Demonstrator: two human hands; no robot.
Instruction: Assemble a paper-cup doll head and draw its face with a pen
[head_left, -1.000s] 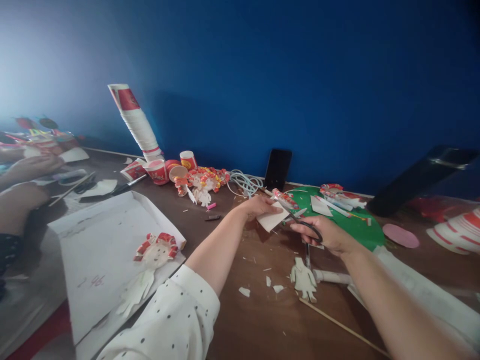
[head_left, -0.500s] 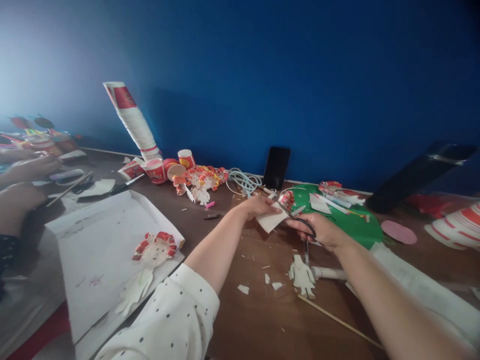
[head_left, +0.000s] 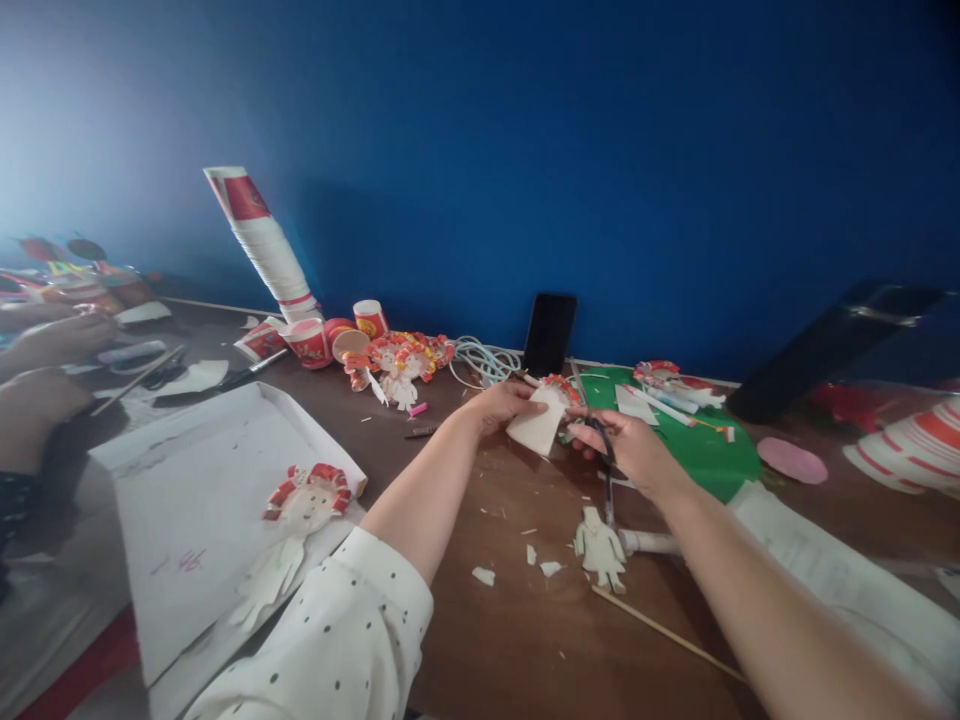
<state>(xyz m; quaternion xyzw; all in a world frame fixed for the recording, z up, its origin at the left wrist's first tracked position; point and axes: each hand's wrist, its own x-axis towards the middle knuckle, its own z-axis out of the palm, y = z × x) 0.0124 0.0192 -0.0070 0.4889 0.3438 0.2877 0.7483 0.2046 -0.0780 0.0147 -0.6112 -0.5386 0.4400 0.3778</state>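
My left hand (head_left: 504, 402) is closed on a white piece of paper (head_left: 537, 428), held above the brown table. A red-and-white curled paper piece (head_left: 561, 386) shows just behind it; whether it is attached, I cannot tell. My right hand (head_left: 619, 445) is closed around dark-handled scissors (head_left: 602, 440), its fingertips at the paper's right edge. The blades are largely hidden. Below my right hand lies a pale doll-shaped paper cutout (head_left: 600, 552), beside a rolled white tube (head_left: 651, 542).
A paper sheet (head_left: 217, 500) with another doll on it lies at left. Cups (head_left: 307, 342) and a leaning cup stack (head_left: 274, 255) stand near the blue wall, with a phone (head_left: 550, 333) propped up. A wooden stick (head_left: 667, 632) lies in front. A co-worker's hands (head_left: 52, 365) are far left.
The scissors have turned from reaching across the paper to hanging back in my right hand. My right fingertips have come to the paper's edge, and the paper has tilted.
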